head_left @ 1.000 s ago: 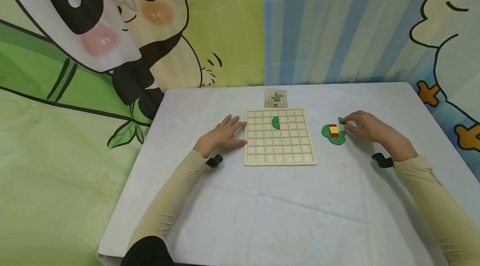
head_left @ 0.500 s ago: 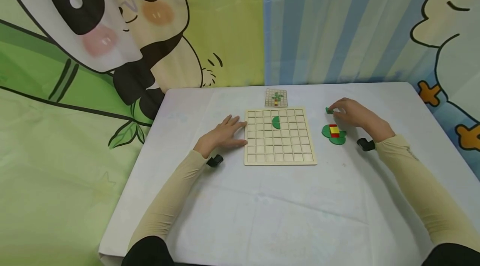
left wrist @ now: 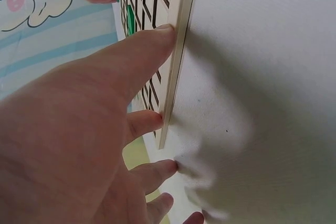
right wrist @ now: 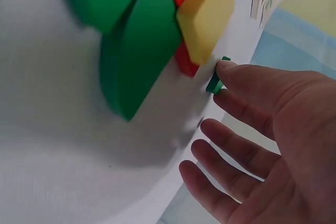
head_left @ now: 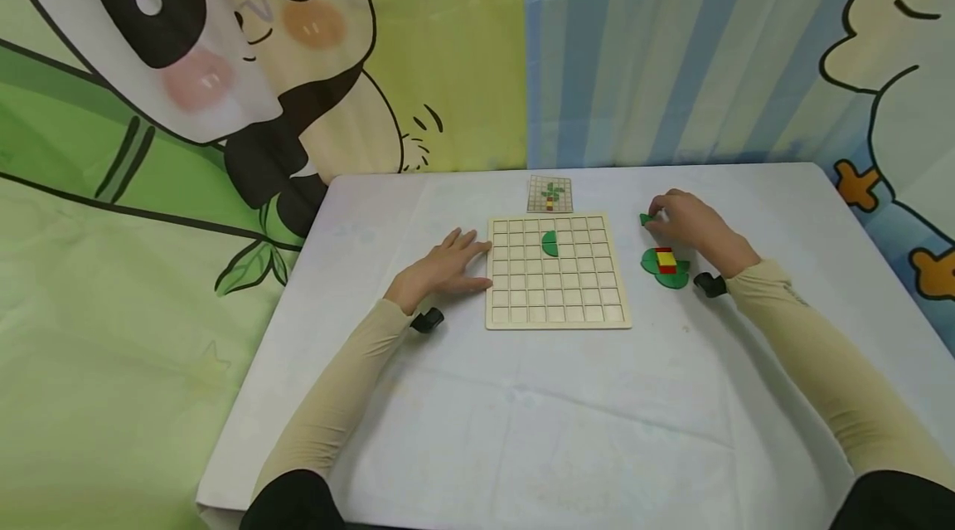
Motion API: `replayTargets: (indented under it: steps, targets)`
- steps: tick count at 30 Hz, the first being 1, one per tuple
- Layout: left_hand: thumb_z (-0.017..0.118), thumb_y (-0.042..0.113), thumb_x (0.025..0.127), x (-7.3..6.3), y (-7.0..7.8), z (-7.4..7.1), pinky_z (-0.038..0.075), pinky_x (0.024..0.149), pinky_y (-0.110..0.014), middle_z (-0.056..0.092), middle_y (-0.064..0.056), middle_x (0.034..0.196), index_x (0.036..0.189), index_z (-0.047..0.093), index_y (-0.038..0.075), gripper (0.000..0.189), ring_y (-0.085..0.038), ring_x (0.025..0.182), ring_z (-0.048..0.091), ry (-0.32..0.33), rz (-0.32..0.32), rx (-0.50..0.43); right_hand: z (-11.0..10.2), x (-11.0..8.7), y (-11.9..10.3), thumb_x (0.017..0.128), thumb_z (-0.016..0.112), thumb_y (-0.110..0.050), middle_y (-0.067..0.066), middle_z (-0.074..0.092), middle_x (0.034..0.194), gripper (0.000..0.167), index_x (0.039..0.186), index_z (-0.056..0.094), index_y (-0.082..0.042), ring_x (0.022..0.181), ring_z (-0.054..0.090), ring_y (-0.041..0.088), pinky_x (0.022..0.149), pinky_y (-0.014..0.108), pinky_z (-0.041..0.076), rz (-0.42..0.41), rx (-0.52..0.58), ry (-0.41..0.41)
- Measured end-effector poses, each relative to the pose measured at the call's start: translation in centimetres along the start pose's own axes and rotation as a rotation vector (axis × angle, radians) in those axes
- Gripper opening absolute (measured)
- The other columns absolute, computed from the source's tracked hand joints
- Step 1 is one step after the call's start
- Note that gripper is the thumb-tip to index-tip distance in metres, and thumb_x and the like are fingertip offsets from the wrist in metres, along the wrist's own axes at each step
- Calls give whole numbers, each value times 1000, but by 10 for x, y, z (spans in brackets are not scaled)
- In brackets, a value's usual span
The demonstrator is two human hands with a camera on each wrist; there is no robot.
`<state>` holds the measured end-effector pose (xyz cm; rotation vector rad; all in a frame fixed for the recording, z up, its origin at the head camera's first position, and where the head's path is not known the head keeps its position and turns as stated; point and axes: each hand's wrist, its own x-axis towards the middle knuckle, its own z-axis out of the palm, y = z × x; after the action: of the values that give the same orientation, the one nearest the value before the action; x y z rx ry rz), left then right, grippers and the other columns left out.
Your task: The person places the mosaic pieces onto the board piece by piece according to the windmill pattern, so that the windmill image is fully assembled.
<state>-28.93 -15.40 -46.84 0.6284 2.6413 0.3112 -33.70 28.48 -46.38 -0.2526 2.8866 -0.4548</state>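
Observation:
A square wooden grid board (head_left: 558,289) lies on the table with two green quarter-round pieces (head_left: 550,244) side by side in its upper cells. My left hand (head_left: 440,269) rests at the board's left edge, fingers spread, thumb and forefinger touching the rim (left wrist: 173,61). Right of the board, my right hand (head_left: 697,227) pinches a small green piece (right wrist: 216,77) between thumb and forefinger, its other fingers loosely bent. Just in front of that hand is a pile of green pieces (head_left: 671,280) with a yellow piece (head_left: 666,260) and red pieces (right wrist: 185,61) on top.
Behind the board lies a small pattern card (head_left: 550,194) printed with a grid and a green, red and yellow figure. A white cloth covers the table (head_left: 522,430). Printed curtains (head_left: 448,41) hang right behind its far edge.
My right hand has moved away from the pile, back and to the left, carrying the green piece with it. The left hand and the board have stayed put.

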Motion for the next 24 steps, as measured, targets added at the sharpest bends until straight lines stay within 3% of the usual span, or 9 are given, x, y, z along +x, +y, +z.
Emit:
replayTargets:
  steps: [9, 15, 24]
  targets:
    - [59, 59, 95, -1, 0, 0, 16, 124, -61, 8, -11, 171, 161, 25, 26, 81, -36, 157, -3, -1, 5, 11, 6, 1, -19, 94, 69, -25, 26, 58, 122, 33, 114, 66, 1, 98, 56, 34, 87, 52, 51, -74, -21, 13]
    - [57, 60, 96, -3, 0, -1, 15, 124, -61, 7, -11, 171, 161, 24, 26, 81, -35, 158, -4, -3, 6, 12, 6, 1, -27, 94, 68, -16, 27, 59, 124, 28, 116, 65, 1, 105, 56, 37, 94, 55, 50, -150, -21, 13]
    - [57, 59, 96, -3, 1, -1, 15, 124, -61, 6, -10, 171, 161, 24, 26, 81, -35, 158, -4, -5, 1, 8, 7, 0, -30, 96, 68, -25, 28, 59, 121, 25, 100, 69, 0, 91, 55, 33, 79, 46, 50, -136, -29, 14]
